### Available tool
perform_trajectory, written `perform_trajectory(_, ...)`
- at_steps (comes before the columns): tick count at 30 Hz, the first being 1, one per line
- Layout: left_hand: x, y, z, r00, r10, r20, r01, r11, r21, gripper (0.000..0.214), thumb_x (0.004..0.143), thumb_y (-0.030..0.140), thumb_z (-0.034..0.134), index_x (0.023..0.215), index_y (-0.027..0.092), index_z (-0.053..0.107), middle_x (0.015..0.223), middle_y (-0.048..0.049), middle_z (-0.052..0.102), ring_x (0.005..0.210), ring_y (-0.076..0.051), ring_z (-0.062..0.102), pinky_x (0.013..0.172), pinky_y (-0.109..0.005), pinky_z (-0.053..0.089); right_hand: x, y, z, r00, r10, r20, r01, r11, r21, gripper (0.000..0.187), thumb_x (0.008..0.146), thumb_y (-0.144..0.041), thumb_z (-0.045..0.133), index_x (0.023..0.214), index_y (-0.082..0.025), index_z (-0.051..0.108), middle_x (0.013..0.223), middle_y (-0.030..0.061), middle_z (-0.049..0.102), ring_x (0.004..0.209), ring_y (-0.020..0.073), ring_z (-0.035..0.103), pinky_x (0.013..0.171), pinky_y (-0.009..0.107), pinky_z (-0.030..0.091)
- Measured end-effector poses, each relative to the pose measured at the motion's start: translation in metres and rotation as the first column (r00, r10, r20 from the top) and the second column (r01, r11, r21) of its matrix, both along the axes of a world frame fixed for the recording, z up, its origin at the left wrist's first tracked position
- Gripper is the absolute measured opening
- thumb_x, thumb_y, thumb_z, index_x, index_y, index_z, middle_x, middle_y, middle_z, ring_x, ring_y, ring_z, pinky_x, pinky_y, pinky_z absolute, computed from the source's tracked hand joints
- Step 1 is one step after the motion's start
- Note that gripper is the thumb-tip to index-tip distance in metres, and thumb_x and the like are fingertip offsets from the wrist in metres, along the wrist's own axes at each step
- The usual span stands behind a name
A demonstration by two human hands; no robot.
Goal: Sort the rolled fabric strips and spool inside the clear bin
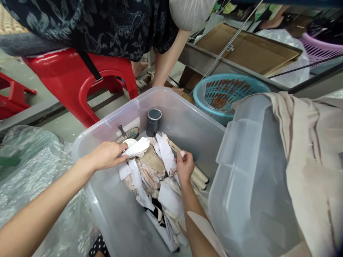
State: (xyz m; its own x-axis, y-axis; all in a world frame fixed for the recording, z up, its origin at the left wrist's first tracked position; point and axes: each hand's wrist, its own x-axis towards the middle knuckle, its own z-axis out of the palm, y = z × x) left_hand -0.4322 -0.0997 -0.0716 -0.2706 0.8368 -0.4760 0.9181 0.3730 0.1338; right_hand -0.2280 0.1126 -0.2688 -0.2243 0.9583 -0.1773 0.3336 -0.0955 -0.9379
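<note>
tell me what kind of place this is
Probably a small garment or sewing workshop. A clear plastic bin holds fabric scraps that both hands sort: left hand, right hand. Beige cloth drapes a second bin, and a person sits on a red plastic stool nearby.

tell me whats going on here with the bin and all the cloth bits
A person leans over a clear plastic bin with both hands in a heap of white and beige fabric scraps. The left hand pinches a white scrap at the top of the heap; the right hand grips a beige strip. A dark cylindrical can stands at the bin's far end. Another person sits on a red stool behind.
</note>
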Motion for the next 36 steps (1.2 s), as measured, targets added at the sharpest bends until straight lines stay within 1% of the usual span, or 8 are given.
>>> perform_trajectory(3,0.0,0.0,0.001,1.0,0.0,-0.011,0.0,1.0,-0.004,0.022,0.099,0.038,0.041,0.101,0.019,0.053,0.08,-0.0037,0.067,0.071,-0.022,0.064,0.058,-0.03,0.031,-0.003,-0.004,0.003,0.959,-0.076,-0.274,0.057,0.995,-0.077,0.023,0.091,-0.034,0.065,0.104,-0.015,0.06,0.081,-0.0021,0.064,0.066,0.011,0.062,0.061,0.026,0.053)
perform_trajectory(6,0.0,0.0,0.001,1.0,0.0,-0.019,-0.001,1.0,-0.011,0.024,0.099,0.039,0.04,0.099,0.019,0.053,0.078,-0.004,0.067,0.07,-0.022,0.065,0.058,-0.03,0.031,-0.006,-0.002,0.009,0.857,-0.159,-0.489,0.085,0.982,-0.17,0.026,0.089,-0.034,0.066,0.107,-0.017,0.058,0.085,-0.0011,0.065,0.077,0.0143,0.067,0.068,0.03,0.056)
perform_trajectory(11,-0.001,0.0,-0.001,1.0,0.003,-0.024,-0.003,1.0,-0.021,0.025,0.099,0.039,0.039,0.104,0.019,0.054,0.079,-0.0048,0.068,0.07,-0.022,0.065,0.058,-0.03,0.032,-0.006,0.003,0.019,0.723,-0.191,-0.664,-0.014,0.957,-0.29,0.026,0.072,-0.029,0.071,0.093,-0.022,0.057,0.083,-0.003,0.066,0.085,0.0166,0.069,0.08,0.036,0.056)
perform_trajectory(14,-0.001,0.0,-0.002,1.0,0.004,-0.027,-0.005,1.0,-0.027,0.025,0.099,0.039,0.04,0.104,0.019,0.054,0.08,-0.0049,0.069,0.072,-0.022,0.066,0.059,-0.029,0.033,-0.006,0.0,0.025,0.694,-0.142,-0.706,-0.109,0.949,-0.297,0.027,0.062,-0.02,0.072,0.083,-0.024,0.057,0.093,-0.0019,0.069,0.083,0.0155,0.068,0.081,0.036,0.055)
perform_trajectory(17,-0.001,0.0,-0.001,0.999,0.007,-0.034,-0.008,0.999,-0.04,0.026,0.099,0.039,0.04,0.104,0.019,0.054,0.08,-0.0049,0.069,0.072,-0.023,0.066,0.059,-0.03,0.034,-0.006,-0.006,0.027,0.68,-0.057,-0.731,-0.187,0.951,-0.248,0.025,0.057,-0.013,0.072,0.071,-0.021,0.052,0.095,-0.0018,0.068,0.08,0.0138,0.064,0.076,0.032,0.053)
perform_trajectory(26,0.001,0.002,0.001,0.997,0.011,-0.076,-0.018,0.996,-0.092,0.025,0.099,0.038,0.042,0.104,0.018,0.056,0.081,-0.0068,0.07,0.076,-0.024,0.068,0.061,-0.03,0.039,-0.004,-0.01,0.029,0.665,0.206,-0.718,-0.295,0.955,0.002,0.038,0.075,-0.024,0.076,0.058,-0.017,0.043,0.078,-0.0026,0.061,0.075,0.0121,0.055,0.073,0.028,0.045)
perform_trajectory(31,0.002,0.003,0.003,0.997,0.011,-0.076,-0.018,0.996,-0.089,0.026,0.098,0.037,0.041,0.106,0.018,0.057,0.082,-0.007,0.07,0.076,-0.023,0.068,0.062,-0.03,0.041,-0.005,-0.011,0.035,0.688,0.258,-0.679,-0.318,0.947,0.038,0.038,0.073,-0.026,0.075,0.055,-0.018,0.041,0.076,-0.0025,0.061,0.075,0.0133,0.054,0.075,0.03,0.043)
perform_trajectory(36,0.001,0.003,0.003,0.998,0.006,-0.069,-0.011,0.997,-0.073,0.025,0.098,0.037,0.041,0.103,0.019,0.057,0.081,-0.0065,0.071,0.076,-0.023,0.068,0.062,-0.029,0.043,-0.007,-0.012,0.045,0.728,0.273,-0.629,-0.341,0.94,0.013,0.032,0.062,-0.018,0.066,0.048,-0.019,0.037,0.091,0.0015,0.068,0.086,0.0169,0.057,0.083,0.033,0.041)
